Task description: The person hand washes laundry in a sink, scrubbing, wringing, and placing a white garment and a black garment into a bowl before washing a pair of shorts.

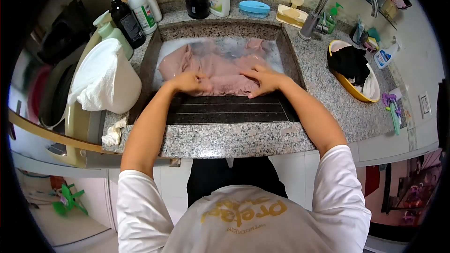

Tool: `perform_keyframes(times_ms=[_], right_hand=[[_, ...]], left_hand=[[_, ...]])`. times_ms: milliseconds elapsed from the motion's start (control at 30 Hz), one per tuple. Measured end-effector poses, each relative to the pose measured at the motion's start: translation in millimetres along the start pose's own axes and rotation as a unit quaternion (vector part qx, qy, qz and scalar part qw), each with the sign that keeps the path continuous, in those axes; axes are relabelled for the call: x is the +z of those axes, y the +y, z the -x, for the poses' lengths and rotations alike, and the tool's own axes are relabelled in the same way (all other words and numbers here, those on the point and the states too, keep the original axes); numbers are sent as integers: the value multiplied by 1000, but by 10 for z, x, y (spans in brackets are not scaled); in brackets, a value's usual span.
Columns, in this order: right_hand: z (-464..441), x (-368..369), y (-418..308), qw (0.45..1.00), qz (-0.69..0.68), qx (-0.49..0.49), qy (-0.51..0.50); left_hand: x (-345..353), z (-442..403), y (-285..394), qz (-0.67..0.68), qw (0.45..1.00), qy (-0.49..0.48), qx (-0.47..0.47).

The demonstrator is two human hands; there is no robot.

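A wet pink garment (220, 68) lies bunched in the stone sink (293, 61), partly in cloudy, sudsy water (178, 46). Its near edge rests at the top of the dark ribbed washboard slope (225, 109). My left hand (189, 82) is closed on the garment's left near part, with the fingertips partly hidden in the folds. On the right side, my right hand (264, 79) grips the cloth, its thumb low by the near edge and its fingers higher on the fabric.
A white bucket (119, 84) with a white towel (96, 77) over it stands left of the sink. Several bottles (140, 9), a blue brush (254, 8) and a soap dish (291, 15) line the back. Right are the faucet (311, 21) and a yellow basin (354, 90) holding dark clothes.
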State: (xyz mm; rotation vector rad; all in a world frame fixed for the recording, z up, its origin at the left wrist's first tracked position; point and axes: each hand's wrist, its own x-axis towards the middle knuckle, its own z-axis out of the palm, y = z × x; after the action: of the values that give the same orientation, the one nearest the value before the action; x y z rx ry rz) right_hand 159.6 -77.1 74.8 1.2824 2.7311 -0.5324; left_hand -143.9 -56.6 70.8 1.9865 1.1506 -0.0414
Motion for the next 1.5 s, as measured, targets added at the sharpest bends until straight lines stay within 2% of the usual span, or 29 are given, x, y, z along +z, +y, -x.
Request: perform_keyframes(times_ms=[33, 67, 100, 133, 167, 200, 233, 267, 300, 333, 367, 433, 600, 700, 767, 833, 933, 1000, 1033, 1100, 1133, 1167, 1233, 1300, 1367, 1400, 1433, 1467, 1500], right_hand=[[-38, 31, 69, 1000, 0, 0, -1], [-73, 4, 60, 998, -61, -19, 10], [-93, -19, 49, 992, -121, -38, 23], [-70, -58, 60, 976, -216, 2, 28], [-82, -52, 82, 968, -204, -35, 140], [-76, -141, 50, 924, -353, -11, 146], [-61, -255, -15, 857, -493, 13, 148], [-65, -283, -51, 728, -675, -5, 123], [-76, -260, -59, 653, -748, 0, 116], [-87, -251, -84, 617, -779, 21, 107], [-100, -240, -99, 579, -808, 40, 98], [-116, -222, -108, 588, -800, 59, 106], [-144, -195, -171, 598, -789, 77, 117], [-196, -154, -155, 593, -795, 77, 106], [-199, -154, -168, 583, -804, 52, 102], [-193, -152, -238, 604, -788, 41, 112], [-144, -188, -310, 637, -763, 12, 109], [-128, -209, -328, 650, -754, -3, 95], [-123, -225, -335, 643, -759, 15, 105], [-134, -215, -327, 634, -764, 33, 114], [-148, -205, -326, 642, -756, 42, 122], [-156, -201, -334, 650, -747, 52, 130], [-148, -202, -335, 646, -751, 52, 126], [-155, -186, -316, 643, -755, 53, 122], [-165, -172, -269, 677, -724, 43, 125], [-95, -234, -321, 676, -725, 44, 124], [11, -313, -361, 819, -566, -23, 94], [75, -364, -392, 920, -378, -89, 58], [21, -311, -427, 939, -277, -197, 52]], left_hand=[[-34, -55, -20, 69, 996, 3, -55], [-47, -45, -36, 142, 987, 62, -31], [-51, -50, -41, 141, 988, 61, -31], [-53, -57, -45, 366, 925, 103, -13], [-42, -62, -48, 571, 809, 138, 5], [-60, 361, 629, 629, 760, 165, 11], [-51, 324, 594, 630, 759, 165, 11], [-48, 282, 584, 641, 751, 159, 19], [-40, 255, 569, 651, 743, 152, 27], [-44, 250, 541, 601, 788, 132, 7], [-28, 215, 500, 601, 789, 131, 7], [11, 80, 337, 487, 858, 163, 8], [75, 28, 336, 445, 872, 192, 72], [89, -10, 296, 367, 906, 179, 109], [138, 28, 336, 229, 956, 127, 135], [176, 86, 433, 140, 986, 59, 64], [201, 54, 467, 126, 989, 37, 62], [122, 106, 497, 223, 971, 47, 69], [102, 132, 518, 223, 971, 46, 68], [59, 230, 636, 302, 948, 86, -43], [116, 120, 512, 306, 946, 110, 12], [142, 97, 492, 307, 945, 109, 11], [171, 54, 449, 296, 943, 134, 70], [146, 72, 459, 285, 948, 117, 74], [112, 134, 505, 273, 954, 101, 78], [98, 201, 563, 203, 975, 76, 39], [92, 236, 594, 132, 990, 52, 1], [168, 87, 373, 52, 994, 71, 59], [210, 53, 297, 53, 994, 71, 58]])
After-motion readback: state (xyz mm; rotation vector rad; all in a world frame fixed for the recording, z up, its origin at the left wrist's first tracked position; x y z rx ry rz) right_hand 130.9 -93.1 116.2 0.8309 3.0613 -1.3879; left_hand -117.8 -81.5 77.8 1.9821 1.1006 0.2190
